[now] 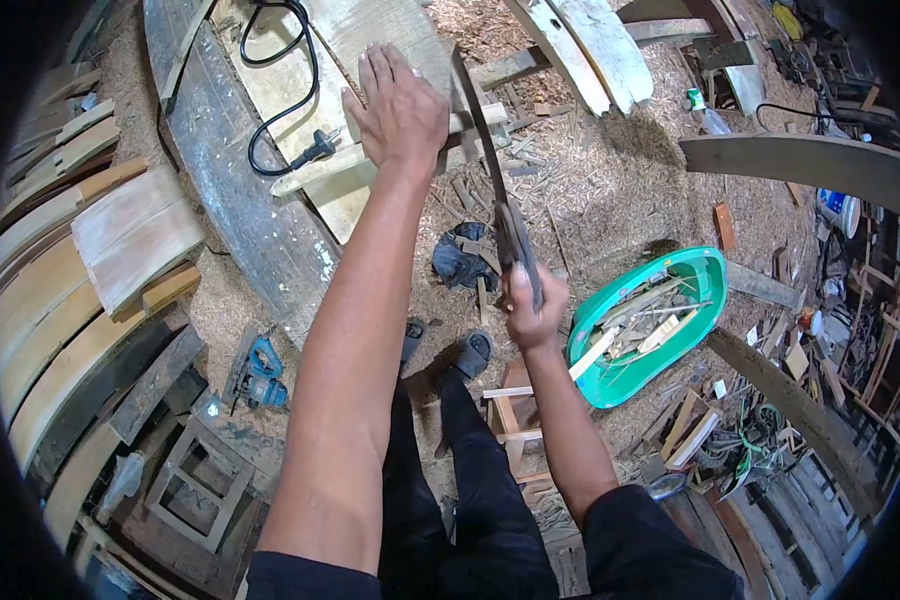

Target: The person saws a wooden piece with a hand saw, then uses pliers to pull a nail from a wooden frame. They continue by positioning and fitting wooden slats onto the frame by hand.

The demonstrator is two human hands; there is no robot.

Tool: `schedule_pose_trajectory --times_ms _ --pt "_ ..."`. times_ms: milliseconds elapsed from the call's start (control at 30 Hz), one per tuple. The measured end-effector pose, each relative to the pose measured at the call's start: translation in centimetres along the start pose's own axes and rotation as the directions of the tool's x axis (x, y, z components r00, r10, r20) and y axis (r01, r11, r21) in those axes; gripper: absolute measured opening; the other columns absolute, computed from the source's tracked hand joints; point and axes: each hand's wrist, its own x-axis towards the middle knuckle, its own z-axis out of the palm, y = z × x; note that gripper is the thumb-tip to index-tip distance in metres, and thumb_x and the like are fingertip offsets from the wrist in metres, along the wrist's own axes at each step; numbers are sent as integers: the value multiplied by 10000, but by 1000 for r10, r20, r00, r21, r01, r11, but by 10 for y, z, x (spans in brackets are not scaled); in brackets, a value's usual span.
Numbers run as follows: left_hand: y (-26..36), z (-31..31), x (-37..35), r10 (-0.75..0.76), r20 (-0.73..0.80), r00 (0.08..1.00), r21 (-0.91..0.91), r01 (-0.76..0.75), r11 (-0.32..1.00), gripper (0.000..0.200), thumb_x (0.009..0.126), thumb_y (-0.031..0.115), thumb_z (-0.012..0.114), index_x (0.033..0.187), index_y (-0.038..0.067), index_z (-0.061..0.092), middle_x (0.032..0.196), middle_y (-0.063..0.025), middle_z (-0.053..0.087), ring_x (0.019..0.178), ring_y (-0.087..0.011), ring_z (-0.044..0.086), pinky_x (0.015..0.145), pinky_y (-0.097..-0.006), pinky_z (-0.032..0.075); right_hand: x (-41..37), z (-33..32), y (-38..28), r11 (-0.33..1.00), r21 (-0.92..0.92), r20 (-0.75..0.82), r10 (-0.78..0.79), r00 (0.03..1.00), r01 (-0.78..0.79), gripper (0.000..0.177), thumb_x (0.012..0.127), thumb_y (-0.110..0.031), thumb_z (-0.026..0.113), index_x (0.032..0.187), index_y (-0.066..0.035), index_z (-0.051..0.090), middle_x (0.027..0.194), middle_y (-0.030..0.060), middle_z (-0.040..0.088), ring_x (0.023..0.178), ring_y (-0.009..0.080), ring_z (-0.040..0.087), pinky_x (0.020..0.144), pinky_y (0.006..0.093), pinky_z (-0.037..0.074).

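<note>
Left hand point(402, 112) lies open, palm flat on a pale wooden strip point(315, 172) at upper centre, pinning it to the curved plank point(220, 180). Right hand point(530, 308), closed round the handle just below, sets a long dark blade point(482, 140) against the strip's right end. This looks like a cutting stroke, which calls for a firm hold well clear of the edge; no writing is legible, even on the blue power tool point(260, 372) at lower left

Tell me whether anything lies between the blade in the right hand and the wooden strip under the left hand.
Nothing visible does. The blade, held by the right hand, crosses the wooden strip just beside the left hand, which presses flat on it. The black plug lies beyond that hand.
</note>
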Motion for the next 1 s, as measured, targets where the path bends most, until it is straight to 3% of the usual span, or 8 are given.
schedule_pose_trajectory --times_ms 267,333,600,700,767,833,933,1000 --pt "0 1 0 -11 -9 1000 -28 11 1000 594 935 213 382 1466 -35 287 1553 -170 271 1460 -286 195 1177 -530 101 -38 -9 44 963 269 -180 77 981 -26 425 937 -319 537 623 -42 469 537 0 459 455 82 374 429 272 274" --pt "0 2 -2 -13 2 1000 -37 13 999 594 936 216 380 1467 -35 285 1552 -173 271 1460 -287 195 1177 -532 100 -29 -27 29 976 172 -112 156 981 -135 431 917 -318 554 600 -41 460 534 12 456 466 95 384 438 281 287" --pt "-2 6 -2 -26 -189 982 -112 4 994 452 951 240 401 1337 18 481 1447 -149 440 1376 -306 344 1119 -529 210 -37 -20 -14 987 -121 90 -93 992 104 225 831 -178 705 719 -28 581 540 34 471 465 121 467 471 304 390" --pt "-4 6 1 -42 -207 977 -171 6 985 420 938 225 427 1294 14 498 1418 -156 453 1358 -310 352 1108 -535 203 -36 -15 -4 971 -116 -77 -219 973 209 182 818 -145 728 759 -23 605 542 39 495 466 145 496 489 303 417" --pt "1 -2 -3 -35 -132 991 -192 9 981 422 933 203 429 1294 -13 469 1420 -194 420 1375 -330 312 1124 -549 153 -36 -17 -9 980 -160 -87 -131 988 116 175 820 -140 730 770 -18 616 546 43 507 461 160 502 497 299 427" --pt "-1 5 -4 -4 -237 972 -132 -28 991 373 932 205 435 1243 12 513 1364 -162 478 1325 -314 372 1090 -544 205 -37 -17 -10 983 -180 -77 -62 995 47 157 815 -128 733 781 -15 629 553 55 535 451 181 518 491 292 427" --pt "-3 10 -4 14 -303 953 -117 -52 992 333 929 195 439 1199 26 539 1304 -151 517 1290 -311 405 1063 -537 235 -37 -5 -12 953 -250 -79 -196 977 171 161 814 -127 731 764 -20 623 549 56 537 454 172 530 482 300 422" --pt "-3 9 -2 19 -308 951 -116 -57 992 315 925 185 442 1179 26 540 1271 -153 525 1277 -315 411 1055 -532 238 -44 0 -7 978 -198 -109 -82 991 59 184 811 -136 733 728 -32 605 545 60 532 462 179 537 482 311 416"
